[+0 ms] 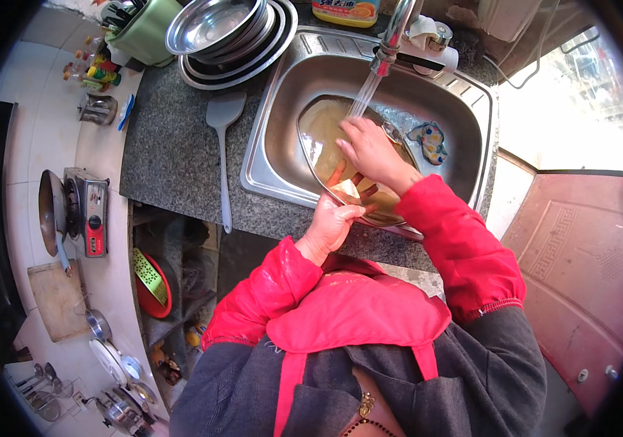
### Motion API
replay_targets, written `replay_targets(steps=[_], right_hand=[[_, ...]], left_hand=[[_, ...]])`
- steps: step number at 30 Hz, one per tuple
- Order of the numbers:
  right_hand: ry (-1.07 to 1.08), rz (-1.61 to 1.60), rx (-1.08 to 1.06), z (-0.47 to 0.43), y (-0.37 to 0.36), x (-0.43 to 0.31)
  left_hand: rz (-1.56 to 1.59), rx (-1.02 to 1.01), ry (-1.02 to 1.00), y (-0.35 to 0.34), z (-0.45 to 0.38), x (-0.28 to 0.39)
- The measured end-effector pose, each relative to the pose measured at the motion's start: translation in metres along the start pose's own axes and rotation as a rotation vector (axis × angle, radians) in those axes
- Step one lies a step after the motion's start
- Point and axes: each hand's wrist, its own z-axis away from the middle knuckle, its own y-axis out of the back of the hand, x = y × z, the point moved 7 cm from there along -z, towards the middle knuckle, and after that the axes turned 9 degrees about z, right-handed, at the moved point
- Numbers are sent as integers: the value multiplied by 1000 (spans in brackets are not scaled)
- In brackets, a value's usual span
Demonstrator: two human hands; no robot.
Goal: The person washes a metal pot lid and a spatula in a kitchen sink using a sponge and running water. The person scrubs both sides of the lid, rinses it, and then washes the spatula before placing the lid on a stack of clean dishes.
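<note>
A glass pot lid (318, 134) with a thin metal rim is tilted inside the stainless steel sink (284, 104). My left hand (329, 221) grips its near edge, thumb on my side and fingers visible through the glass. A pale patch shows by those fingers; I cannot tell what it is. Over the lid is my right hand (372, 150), palm down with fingers apart and nothing seen in it. Whether it touches the glass is unclear. Water runs from the chrome faucet (385, 57) onto the lid beside my right fingertips. A patterned cloth (432, 143) lies at the sink's right side.
Left of the sink, a grey spatula (223, 136) lies on the granite counter (164, 147). Stacked metal bowls (210, 30) and a detergent bottle (346, 11) stand behind. Farther left are a portable gas stove (92, 213), a wok (49, 213) and a cutting board (59, 300).
</note>
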Motion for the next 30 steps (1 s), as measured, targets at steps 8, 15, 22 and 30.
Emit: replay_targets(steps=[8, 15, 22, 30], right_hand=[[138, -97, 18, -35, -34, 0], [404, -153, -169, 29, 21, -69], [171, -129, -96, -51, -20, -39], [307, -192, -227, 16, 12, -79]], left_hand=[[-18, 46, -35, -6, 1, 2], [-92, 136, -90, 4, 3, 5], [-6, 71, -57, -11, 3, 1], [-93, 136, -86, 11, 6, 1]])
